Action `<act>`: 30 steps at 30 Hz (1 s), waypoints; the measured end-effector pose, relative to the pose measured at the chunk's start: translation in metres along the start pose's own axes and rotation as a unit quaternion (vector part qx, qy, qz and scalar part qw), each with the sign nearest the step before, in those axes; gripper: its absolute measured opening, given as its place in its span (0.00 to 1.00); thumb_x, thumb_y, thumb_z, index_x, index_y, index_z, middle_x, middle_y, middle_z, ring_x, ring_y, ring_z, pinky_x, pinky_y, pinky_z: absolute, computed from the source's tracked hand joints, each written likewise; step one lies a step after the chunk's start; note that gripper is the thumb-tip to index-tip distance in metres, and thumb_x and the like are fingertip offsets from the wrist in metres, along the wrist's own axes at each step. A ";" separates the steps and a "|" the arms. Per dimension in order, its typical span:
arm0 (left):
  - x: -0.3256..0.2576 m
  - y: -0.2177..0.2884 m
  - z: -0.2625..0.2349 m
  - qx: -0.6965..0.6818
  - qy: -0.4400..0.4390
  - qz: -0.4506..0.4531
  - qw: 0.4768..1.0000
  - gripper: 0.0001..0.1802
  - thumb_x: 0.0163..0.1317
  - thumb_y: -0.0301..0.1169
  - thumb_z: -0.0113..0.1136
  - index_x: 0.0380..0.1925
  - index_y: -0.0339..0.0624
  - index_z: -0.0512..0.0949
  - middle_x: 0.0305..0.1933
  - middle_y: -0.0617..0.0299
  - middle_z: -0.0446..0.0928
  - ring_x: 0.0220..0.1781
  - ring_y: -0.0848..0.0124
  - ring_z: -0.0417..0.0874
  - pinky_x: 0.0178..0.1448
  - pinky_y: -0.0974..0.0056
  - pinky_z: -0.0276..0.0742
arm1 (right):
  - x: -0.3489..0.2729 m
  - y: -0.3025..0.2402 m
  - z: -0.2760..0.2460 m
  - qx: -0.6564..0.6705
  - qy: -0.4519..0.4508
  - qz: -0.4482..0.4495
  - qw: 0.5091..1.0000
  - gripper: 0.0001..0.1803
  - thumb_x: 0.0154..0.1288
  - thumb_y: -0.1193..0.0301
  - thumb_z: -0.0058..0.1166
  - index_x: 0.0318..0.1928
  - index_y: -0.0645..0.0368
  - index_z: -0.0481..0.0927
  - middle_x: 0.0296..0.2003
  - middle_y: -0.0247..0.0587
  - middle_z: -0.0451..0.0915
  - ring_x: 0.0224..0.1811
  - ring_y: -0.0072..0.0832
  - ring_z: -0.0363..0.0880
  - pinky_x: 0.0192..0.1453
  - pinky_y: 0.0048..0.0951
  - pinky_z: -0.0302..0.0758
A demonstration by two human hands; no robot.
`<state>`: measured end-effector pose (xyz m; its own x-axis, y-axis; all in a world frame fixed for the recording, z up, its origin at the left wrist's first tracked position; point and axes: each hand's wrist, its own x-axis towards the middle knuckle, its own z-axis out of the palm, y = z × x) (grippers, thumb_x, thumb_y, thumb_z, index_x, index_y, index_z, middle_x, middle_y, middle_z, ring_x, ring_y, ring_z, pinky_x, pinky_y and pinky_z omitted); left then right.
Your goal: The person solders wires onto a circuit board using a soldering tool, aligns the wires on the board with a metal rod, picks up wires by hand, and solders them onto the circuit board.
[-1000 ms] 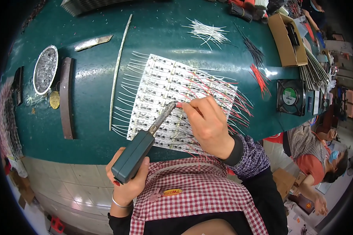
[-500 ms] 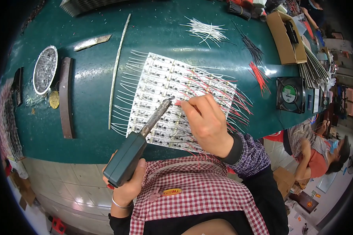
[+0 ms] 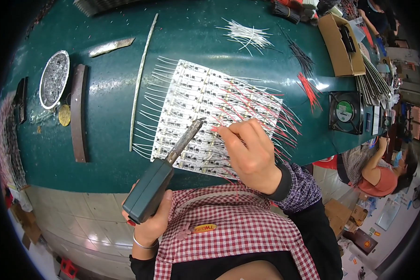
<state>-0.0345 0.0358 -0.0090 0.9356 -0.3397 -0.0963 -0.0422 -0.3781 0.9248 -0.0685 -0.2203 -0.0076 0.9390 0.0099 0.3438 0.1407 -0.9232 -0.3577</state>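
1. Left hand (image 3: pixel 155 219): grip closed around the dark green handle of a soldering iron (image 3: pixel 162 169); the iron is held slantwise with its tip over the circuit panel, contact not determinable.
2. Right hand (image 3: pixel 254 156): grip narrow, thumb and forefinger pinched on red wire (image 3: pixel 215 129), held just beside the iron's tip.
3. Circuit panel (image 3: pixel 209 105), white, with rows of small components: laid askew at the middle of the near edge of the green table (image 3: pixel 112 156); leads (image 3: pixel 287 123) are spread past its sides, white leftward, red and white rightward.
4. Pale rod (image 3: pixel 142 86): laid left of the panel, pointing toward the far edge.
5. Brown bar (image 3: pixel 79 114), round yellowish pad (image 3: pixel 64 115), oval dish (image 3: pixel 47 107): placed toward the left edge.
6. White wires (image 3: pixel 248 35): heaped toward the far edge.
7. Black wires (image 3: pixel 301 58), red wires (image 3: pixel 308 91): placed toward the right edge.
8. Black fan (image 3: pixel 346 113): set at the near right corner.
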 end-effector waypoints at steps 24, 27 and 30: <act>-0.003 0.001 -0.001 -0.011 0.013 -0.038 0.999 0.11 0.51 0.22 0.72 0.36 0.31 0.85 0.35 0.53 0.85 0.31 0.65 0.86 0.43 0.64 0.82 | -0.004 -0.004 0.011 0.005 -0.003 0.029 1.000 0.18 0.49 0.82 0.59 0.44 0.65 0.83 0.30 0.37 0.71 0.32 0.32 0.72 0.31 0.30 0.71; -0.001 0.001 -0.002 -0.005 0.003 -0.044 0.999 0.11 0.49 0.21 0.72 0.35 0.31 0.85 0.35 0.52 0.85 0.30 0.64 0.85 0.41 0.64 0.81 | -0.005 -0.004 0.011 0.010 -0.015 0.037 0.999 0.17 0.49 0.82 0.59 0.44 0.65 0.82 0.31 0.38 0.71 0.33 0.33 0.72 0.32 0.31 0.71; 0.001 0.001 0.000 -0.004 -0.003 -0.026 1.000 0.11 0.48 0.20 0.71 0.34 0.30 0.84 0.34 0.52 0.84 0.29 0.64 0.85 0.39 0.64 0.81 | -0.005 -0.004 0.011 0.016 -0.021 0.040 0.999 0.18 0.49 0.82 0.58 0.44 0.65 0.82 0.31 0.38 0.71 0.34 0.33 0.72 0.32 0.32 0.72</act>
<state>-0.0334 0.0354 -0.0085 0.9346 -0.3241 -0.1466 0.0096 -0.3891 0.9211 -0.0707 -0.2123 -0.0176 0.9596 -0.0468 0.2775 0.0741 -0.9092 -0.4096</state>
